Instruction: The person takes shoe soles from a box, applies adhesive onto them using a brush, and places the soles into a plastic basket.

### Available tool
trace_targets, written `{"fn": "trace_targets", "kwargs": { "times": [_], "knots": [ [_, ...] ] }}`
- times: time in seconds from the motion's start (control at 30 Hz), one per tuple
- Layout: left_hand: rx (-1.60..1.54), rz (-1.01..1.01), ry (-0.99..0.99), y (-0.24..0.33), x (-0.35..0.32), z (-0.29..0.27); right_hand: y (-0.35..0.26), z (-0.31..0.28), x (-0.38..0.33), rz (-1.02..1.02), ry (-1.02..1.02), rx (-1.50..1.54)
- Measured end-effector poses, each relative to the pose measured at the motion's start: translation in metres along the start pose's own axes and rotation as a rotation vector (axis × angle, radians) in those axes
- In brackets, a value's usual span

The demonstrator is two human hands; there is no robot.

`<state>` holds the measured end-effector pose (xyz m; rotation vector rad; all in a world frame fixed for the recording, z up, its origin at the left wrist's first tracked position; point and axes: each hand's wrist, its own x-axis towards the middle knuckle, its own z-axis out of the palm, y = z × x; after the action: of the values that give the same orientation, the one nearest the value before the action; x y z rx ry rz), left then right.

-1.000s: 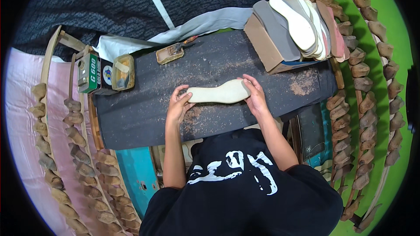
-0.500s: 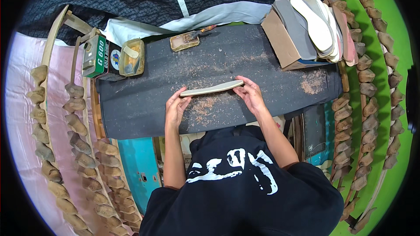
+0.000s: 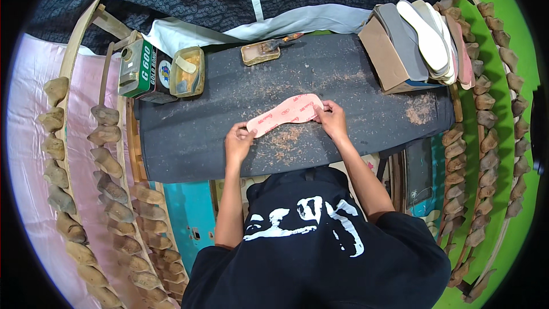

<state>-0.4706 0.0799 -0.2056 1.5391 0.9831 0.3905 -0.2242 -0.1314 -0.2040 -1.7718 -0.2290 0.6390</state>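
A pink shoe insole [image 3: 284, 113] lies across the dark work mat [image 3: 194, 137], its printed pink face up. My left hand [image 3: 238, 142] pinches its left end. My right hand [image 3: 331, 118] grips its right end. Both hands hold it just above a scatter of brown shavings [image 3: 286, 143] on the mat.
A green glue can [image 3: 140, 71] and a yellow glue-caked tin [image 3: 187, 72] stand at the back left. A small tray with a brush [image 3: 263, 51] sits at the back middle. A cardboard box with stacked insoles [image 3: 420, 40] is at the right. Racks of wooden shoe lasts [image 3: 108, 166] flank both sides.
The insole was cream side up, then on edge, and now shows its pink face. Both hands have kept hold of its ends through the turn.
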Motion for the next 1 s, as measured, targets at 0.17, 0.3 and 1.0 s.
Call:
{"fn": "trace_targets", "kwargs": {
  "times": [0.17,0.3,1.0],
  "knots": [
    [0.046,-0.143,-0.264,0.0,-0.022,0.006,-0.019,0.048,0.019,-0.132,-0.009,0.278],
    [0.098,-0.128,-0.448,0.013,-0.036,0.022,-0.014,0.089,-0.003,-0.175,-0.192,0.089],
    [0.196,0.319,-0.034,0.062,0.068,0.008,-0.033,0.054,0.062,-0.335,-0.067,-0.187]
  ]
}}
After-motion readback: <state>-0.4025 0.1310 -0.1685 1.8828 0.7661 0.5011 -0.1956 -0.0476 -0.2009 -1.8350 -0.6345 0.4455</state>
